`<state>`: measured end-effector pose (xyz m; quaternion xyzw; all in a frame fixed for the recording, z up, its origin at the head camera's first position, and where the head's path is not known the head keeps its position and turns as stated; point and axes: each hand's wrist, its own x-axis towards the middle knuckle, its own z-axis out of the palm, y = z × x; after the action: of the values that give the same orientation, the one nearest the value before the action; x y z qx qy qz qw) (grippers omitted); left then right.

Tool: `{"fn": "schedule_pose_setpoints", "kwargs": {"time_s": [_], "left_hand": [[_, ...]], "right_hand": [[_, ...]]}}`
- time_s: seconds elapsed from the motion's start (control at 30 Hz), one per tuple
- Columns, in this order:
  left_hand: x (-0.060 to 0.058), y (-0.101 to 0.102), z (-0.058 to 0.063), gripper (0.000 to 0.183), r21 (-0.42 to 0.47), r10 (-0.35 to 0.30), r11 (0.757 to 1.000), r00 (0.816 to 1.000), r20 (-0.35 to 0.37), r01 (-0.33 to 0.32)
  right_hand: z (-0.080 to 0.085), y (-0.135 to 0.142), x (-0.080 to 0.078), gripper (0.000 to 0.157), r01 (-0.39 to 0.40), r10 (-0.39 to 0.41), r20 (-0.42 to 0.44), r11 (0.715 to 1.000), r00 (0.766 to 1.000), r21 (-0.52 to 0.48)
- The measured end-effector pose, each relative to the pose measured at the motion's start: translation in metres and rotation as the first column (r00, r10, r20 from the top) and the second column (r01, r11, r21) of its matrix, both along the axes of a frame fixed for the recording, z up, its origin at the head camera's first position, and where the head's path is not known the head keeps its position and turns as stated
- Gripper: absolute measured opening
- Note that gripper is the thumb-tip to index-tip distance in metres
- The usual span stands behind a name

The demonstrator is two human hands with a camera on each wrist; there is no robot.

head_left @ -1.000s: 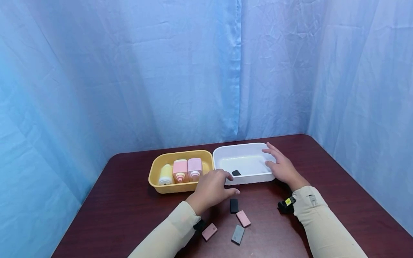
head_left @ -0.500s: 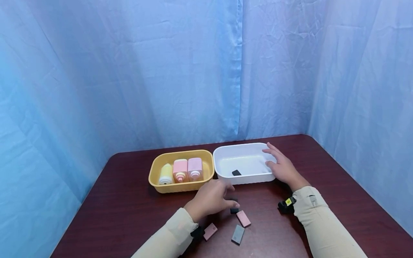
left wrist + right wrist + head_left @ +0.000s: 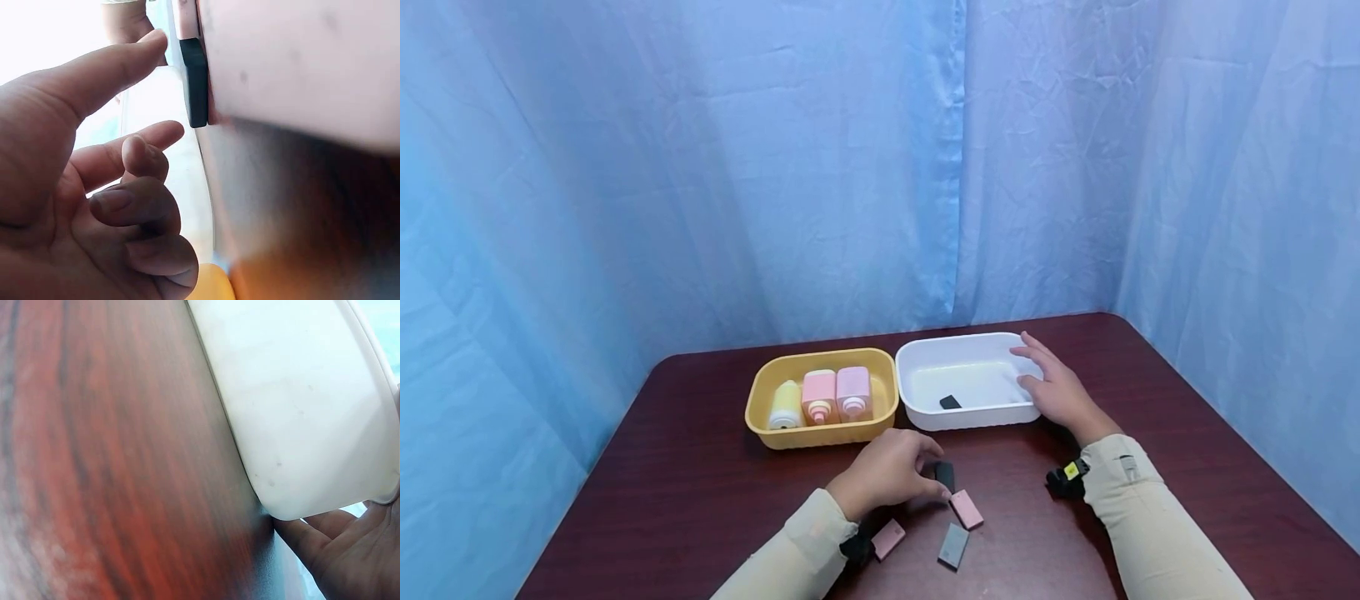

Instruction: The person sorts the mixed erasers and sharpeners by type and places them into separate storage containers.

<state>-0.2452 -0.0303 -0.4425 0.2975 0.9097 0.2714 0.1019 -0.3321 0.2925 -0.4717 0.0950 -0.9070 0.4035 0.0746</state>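
My left hand (image 3: 891, 473) hovers over the table beside a small black rectangular block (image 3: 944, 477). Thumb and index finger are spread on either side of this block (image 3: 195, 84), with a gap showing in the left wrist view; the other fingers are loosely bent. Close by lie a pink block (image 3: 966, 509), a grey block (image 3: 953, 546) and a duller pink block (image 3: 888, 539), the last near my left wrist. At the right end of a white tray (image 3: 977, 417), my right hand (image 3: 1060, 396) holds the rim, some fingers over it and others against the outside wall.
Another black block (image 3: 951, 402) lies inside the white tray. Left of it, touching, a yellow tray (image 3: 760, 408) contains a yellow bottle (image 3: 787, 402), a pink bottle (image 3: 819, 392) and a lilac bottle (image 3: 853, 387). Blue curtains (image 3: 850, 167) hang behind the dark red table (image 3: 700, 500).
My left hand has come down and back from the white tray's front edge to the black block on the table. The right hand has stayed at the tray's end.
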Motion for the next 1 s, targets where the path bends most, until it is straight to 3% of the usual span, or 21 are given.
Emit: {"fn": "schedule_pose_setpoints", "kwargs": {"time_s": [0.33,1.0], "left_hand": [[-0.0012,-0.002,-0.0006,0.048,0.014,0.014,1.0,0.997,0.077,-0.015],[-0.001,0.0,-0.004,0.042,-0.075,0.046,0.996,0.999,0.01,-0.045]], "right_hand": [[0.0043,0.0005,0.0013,0.047,0.006,-0.006,0.013,1.0,1.0,0.0],[-0.001,0.0001,-0.0006,0.048,0.011,-0.011,0.027,1.0,1.0,0.006]]}}
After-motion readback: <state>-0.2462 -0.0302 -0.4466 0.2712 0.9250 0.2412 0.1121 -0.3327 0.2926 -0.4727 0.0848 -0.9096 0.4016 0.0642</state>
